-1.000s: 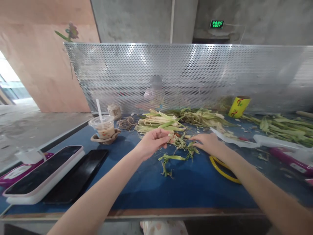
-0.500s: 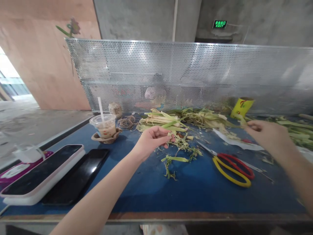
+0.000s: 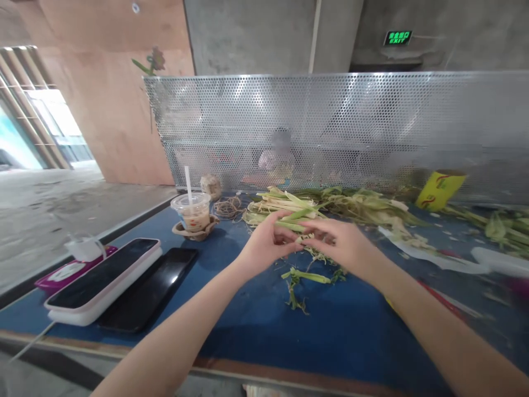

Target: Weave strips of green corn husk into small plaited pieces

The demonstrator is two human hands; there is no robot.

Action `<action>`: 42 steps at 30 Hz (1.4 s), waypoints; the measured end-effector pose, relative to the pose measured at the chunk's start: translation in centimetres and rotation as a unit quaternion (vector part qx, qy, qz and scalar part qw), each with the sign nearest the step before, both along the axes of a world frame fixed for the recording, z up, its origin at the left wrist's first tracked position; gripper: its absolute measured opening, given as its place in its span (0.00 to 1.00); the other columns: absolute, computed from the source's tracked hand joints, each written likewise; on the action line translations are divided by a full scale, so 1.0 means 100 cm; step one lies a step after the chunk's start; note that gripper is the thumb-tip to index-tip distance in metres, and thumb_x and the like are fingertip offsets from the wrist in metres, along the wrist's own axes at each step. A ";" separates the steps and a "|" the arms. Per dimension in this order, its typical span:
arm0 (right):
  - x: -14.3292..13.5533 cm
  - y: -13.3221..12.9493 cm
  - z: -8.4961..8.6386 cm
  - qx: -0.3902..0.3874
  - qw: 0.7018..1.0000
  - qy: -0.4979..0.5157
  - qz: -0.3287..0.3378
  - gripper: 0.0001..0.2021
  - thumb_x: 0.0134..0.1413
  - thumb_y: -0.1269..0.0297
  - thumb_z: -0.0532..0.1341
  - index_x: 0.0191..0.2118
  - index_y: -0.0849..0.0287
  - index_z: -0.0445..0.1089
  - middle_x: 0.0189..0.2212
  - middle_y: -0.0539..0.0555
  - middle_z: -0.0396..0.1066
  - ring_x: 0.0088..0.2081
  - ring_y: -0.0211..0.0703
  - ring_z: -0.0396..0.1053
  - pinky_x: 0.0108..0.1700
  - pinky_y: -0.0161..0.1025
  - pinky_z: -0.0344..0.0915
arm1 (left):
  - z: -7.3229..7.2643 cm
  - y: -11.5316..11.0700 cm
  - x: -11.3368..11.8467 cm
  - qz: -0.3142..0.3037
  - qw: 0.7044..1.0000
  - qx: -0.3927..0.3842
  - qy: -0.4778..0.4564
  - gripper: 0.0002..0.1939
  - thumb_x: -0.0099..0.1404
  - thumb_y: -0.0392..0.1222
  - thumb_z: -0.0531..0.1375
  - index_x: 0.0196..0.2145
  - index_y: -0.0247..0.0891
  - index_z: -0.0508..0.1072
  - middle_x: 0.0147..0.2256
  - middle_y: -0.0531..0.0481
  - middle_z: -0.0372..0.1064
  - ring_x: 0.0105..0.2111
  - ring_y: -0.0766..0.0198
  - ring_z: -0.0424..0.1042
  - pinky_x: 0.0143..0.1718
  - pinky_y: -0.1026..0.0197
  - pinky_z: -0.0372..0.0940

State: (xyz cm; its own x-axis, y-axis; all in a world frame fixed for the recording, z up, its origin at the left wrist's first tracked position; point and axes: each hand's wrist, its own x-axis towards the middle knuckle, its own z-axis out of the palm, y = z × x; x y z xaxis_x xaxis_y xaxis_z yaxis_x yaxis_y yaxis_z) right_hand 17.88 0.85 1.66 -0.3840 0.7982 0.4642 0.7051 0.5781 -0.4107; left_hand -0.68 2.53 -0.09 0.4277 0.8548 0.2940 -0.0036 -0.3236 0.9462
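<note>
My left hand point(image 3: 268, 245) and my right hand point(image 3: 341, 242) meet over the middle of the table, both with fingers pinched. Between their fingertips is a small pale green plant piece point(image 3: 305, 238), partly covered by the fingers. Just behind them lies a pile of pale green stalks point(image 3: 275, 199). On the blue surface in front, a short green stalk point(image 3: 312, 277) lies with shredded, wilted bits point(image 3: 294, 298) beside it. Under my right forearm, the red-handled and yellow-handled scissors point(image 3: 444, 300) are mostly hidden.
At left stand a lidded drink cup point(image 3: 194, 212) with a straw, a black phone point(image 3: 151, 286) and a pink-edged phone point(image 3: 103, 275) on a white block. Twine point(image 3: 228, 207) lies behind. Leafy husks point(image 3: 367, 207), a yellow tube point(image 3: 440, 190) and a perforated metal screen point(image 3: 256, 121) are at the back.
My right hand has come in from the far right to join my left hand at the plant piece. The whole view has shifted, so things on the table appear further right.
</note>
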 end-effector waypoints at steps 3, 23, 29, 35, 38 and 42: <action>-0.019 0.000 -0.009 0.022 0.998 0.049 0.031 0.12 0.53 0.64 0.56 0.41 0.57 0.73 0.37 0.54 0.75 0.32 0.40 0.72 0.32 0.35 0.68 | -0.002 0.000 -0.002 0.040 0.998 0.045 0.020 0.35 0.52 0.34 0.62 0.55 0.35 0.52 0.26 0.53 0.69 0.27 0.67 0.69 0.29 0.64 0.63; -0.010 0.000 -0.035 0.014 0.992 0.126 -0.028 0.07 0.50 0.67 0.57 0.33 0.56 0.73 0.26 0.50 0.75 0.28 0.41 0.73 0.32 0.38 0.69 | 0.007 0.000 -0.002 0.047 0.936 0.228 0.264 0.05 0.58 0.36 0.57 0.34 0.39 0.71 0.31 0.50 0.72 0.29 0.65 0.68 0.30 0.64 0.61; -0.013 -0.006 -0.038 0.069 0.970 0.234 -0.013 0.04 0.49 0.66 0.60 0.31 0.56 0.72 0.26 0.51 0.74 0.28 0.41 0.72 0.32 0.38 0.69 | 0.021 -0.003 -0.005 0.028 0.958 0.167 0.232 0.08 0.57 0.39 0.59 0.36 0.37 0.69 0.32 0.49 0.71 0.30 0.66 0.68 0.31 0.64 0.62; -0.005 -0.006 -0.031 0.026 0.975 0.220 -0.010 0.07 0.51 0.62 0.57 0.33 0.55 0.71 0.28 0.51 0.74 0.26 0.39 0.70 0.29 0.36 0.68 | 0.007 0.000 -0.012 0.076 0.943 0.210 0.245 0.05 0.60 0.40 0.56 0.32 0.38 0.69 0.30 0.51 0.69 0.29 0.66 0.67 0.31 0.65 0.61; 0.004 -0.005 -0.026 -0.145 0.967 0.209 -0.018 0.16 0.55 0.51 0.51 0.38 0.56 0.69 0.24 0.50 0.71 0.16 0.33 0.63 0.17 0.31 0.60 | -0.005 0.007 -0.020 0.120 0.944 0.206 0.228 0.05 0.59 0.41 0.56 0.33 0.38 0.69 0.29 0.51 0.68 0.29 0.66 0.67 0.31 0.65 0.61; 0.003 -0.011 -0.031 -0.424 0.894 0.121 0.078 0.20 0.54 0.48 0.50 0.44 0.57 0.64 0.19 0.49 0.70 0.14 0.32 0.60 0.13 0.29 0.53 | -0.014 0.011 -0.024 0.146 0.949 0.183 0.214 0.05 0.59 0.41 0.58 0.32 0.38 0.68 0.29 0.52 0.69 0.28 0.67 0.67 0.30 0.66 0.61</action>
